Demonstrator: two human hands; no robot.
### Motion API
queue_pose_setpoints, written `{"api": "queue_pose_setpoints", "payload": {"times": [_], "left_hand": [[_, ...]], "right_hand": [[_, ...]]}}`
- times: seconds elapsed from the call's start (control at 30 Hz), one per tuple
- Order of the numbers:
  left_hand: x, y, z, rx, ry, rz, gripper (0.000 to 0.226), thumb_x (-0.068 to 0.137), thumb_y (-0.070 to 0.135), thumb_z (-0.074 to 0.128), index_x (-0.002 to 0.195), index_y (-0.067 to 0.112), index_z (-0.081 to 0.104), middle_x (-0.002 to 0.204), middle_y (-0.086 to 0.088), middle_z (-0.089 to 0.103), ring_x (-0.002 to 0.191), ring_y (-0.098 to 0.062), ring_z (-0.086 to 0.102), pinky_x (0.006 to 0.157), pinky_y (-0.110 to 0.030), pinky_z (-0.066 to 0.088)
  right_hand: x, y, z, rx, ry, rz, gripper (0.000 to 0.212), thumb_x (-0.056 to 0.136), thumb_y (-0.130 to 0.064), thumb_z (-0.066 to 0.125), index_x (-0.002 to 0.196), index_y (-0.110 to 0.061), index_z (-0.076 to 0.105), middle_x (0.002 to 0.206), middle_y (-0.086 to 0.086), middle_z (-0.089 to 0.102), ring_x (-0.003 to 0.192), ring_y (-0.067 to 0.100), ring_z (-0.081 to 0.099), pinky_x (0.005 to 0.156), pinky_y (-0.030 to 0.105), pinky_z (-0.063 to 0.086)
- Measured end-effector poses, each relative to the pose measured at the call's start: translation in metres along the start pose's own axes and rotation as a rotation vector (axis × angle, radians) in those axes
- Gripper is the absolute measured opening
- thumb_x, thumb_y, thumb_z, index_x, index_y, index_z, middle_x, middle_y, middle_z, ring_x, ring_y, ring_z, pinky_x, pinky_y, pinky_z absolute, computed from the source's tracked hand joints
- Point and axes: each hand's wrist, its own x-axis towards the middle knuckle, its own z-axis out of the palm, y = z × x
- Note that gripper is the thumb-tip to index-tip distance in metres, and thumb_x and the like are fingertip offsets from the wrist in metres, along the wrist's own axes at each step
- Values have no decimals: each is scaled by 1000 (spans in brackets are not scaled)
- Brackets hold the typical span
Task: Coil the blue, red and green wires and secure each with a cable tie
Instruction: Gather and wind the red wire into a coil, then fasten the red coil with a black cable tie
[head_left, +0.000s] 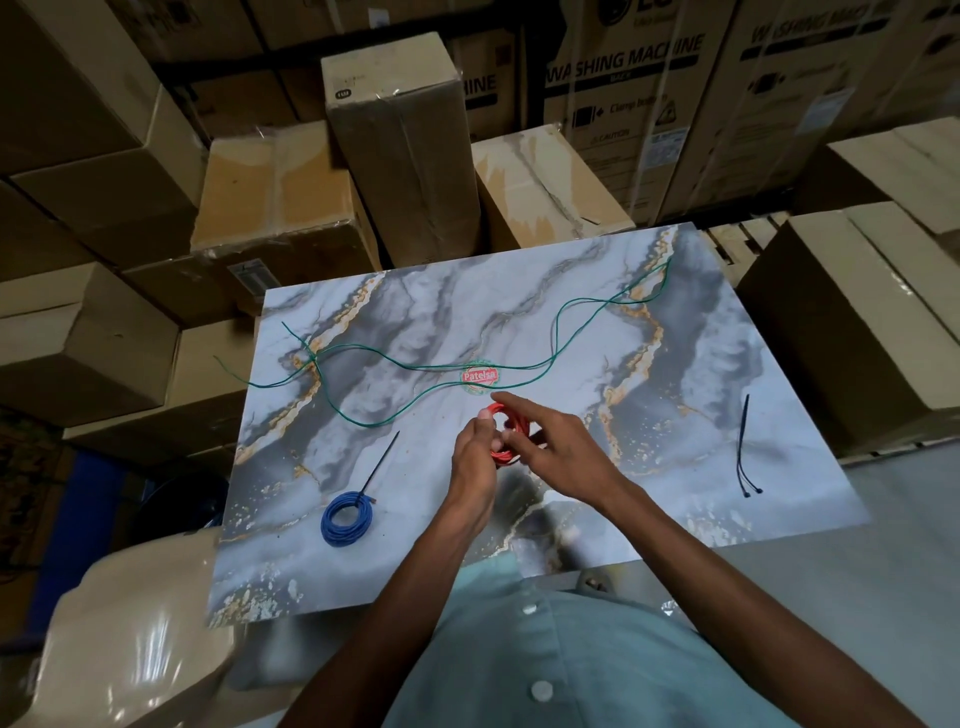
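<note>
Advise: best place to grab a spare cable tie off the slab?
Judging by their pose, pinch one of the two spare cable ties mid-strap, coming from above with the right hand. They lie flat on the marble slab near its right edge, heads close together at the near end, straps spreading slightly in the middle.
</note>
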Motion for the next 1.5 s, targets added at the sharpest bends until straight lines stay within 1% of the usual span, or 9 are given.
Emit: {"api": "queue_pose_setpoints", "payload": {"times": [0.2, 0.53, 0.73, 1.0, 1.13, 1.27, 1.33, 1.4, 1.5], "left_hand": [[-7, -3, 0, 156, 38, 87, 32, 109, 28, 33, 94, 10, 55, 74, -5, 54, 68, -13, 53, 56, -12, 45], [-3, -13, 1, 144, 10, 59, 33, 109, 24, 33, 107, 4, 59, 80, -9, 59, 69, -12, 57, 52, -9, 45], [-2, -16, 9, 123, -24, 14, 37, 109, 26, 35, 79, 13, 53, 67, 0, 54, 65, -12, 55, 56, -15, 48], [5, -27, 22, 117, -85, -62, 41, 108, 25, 39, 73, 10, 55, 61, -6, 59, 55, -17, 59, 55, -26, 51], [8, -33, 30, 168, -90, -79, 41, 107, 25, 40, 70, 12, 48, 61, -4, 51, 58, -18, 49, 54, -22, 47], [16, -42, 44, 194, -100, -139, 35, 102, 29, 45, 74, 15, 61, 75, -15, 60, 74, -31, 63, 75, -45, 59], [18, -45, 51, 214, -90, -173, 33, 101, 27, 46, 72, 16, 57, 75, -15, 55, 72, -32, 59, 66, -43, 60], [20, -47, 58, 234, -98, -184, 31, 104, 25, 43, 78, 16, 56, 76, -12, 53, 73, -28, 55, 58, -32, 52], [24, -53, 64, 238, -129, -180, 30, 106, 29, 41, 84, 18, 58, 76, -7, 54, 74, -25, 53, 74, -44, 50]], "right_hand": [[-1, 5, 3, 330, -3, 168, 51, 94, -4, 73, 140, -24, 64, 106, 11, 76, 87, 28, 78, 77, 39, 66], [-4, 25, 1, 290, -33, 146, 53, 91, -17, 79, 140, -32, 64, 119, -2, 76, 103, 14, 75, 83, 36, 64], [-9, 31, -4, 436, 11, 235, 57, 85, -10, 84, 136, -27, 68, 105, 2, 79, 105, 20, 74, 89, 46, 63], [-18, 38, -18, 425, 94, 307, 63, 73, -17, 94, 132, -25, 71, 97, 5, 81, 90, 15, 77, 75, 32, 64], [-25, 51, -24, 541, 79, 376, 69, 82, -15, 88, 142, -30, 57, 104, 13, 78, 98, 24, 77, 87, 41, 63], [-26, 63, -41, 522, 135, 422, 43, 87, -32, 83, 126, -20, 71, 102, 11, 78, 101, 25, 76, 85, 34, 62], [-28, 72, -55, 444, 206, 444, 24, 91, -36, 78, 108, -19, 78, 98, 10, 79, 95, 22, 76, 87, 39, 62], [-32, 90, -70, 179, 338, 485, 17, 93, -32, 74, 91, -16, 79, 89, 6, 79, 86, 19, 75, 85, 39, 60], [-42, 121, -95, -141, 516, 543, 8, 91, -16, 71, 88, -17, 78, 92, 5, 79, 90, 22, 74, 77, 27, 52]]}}
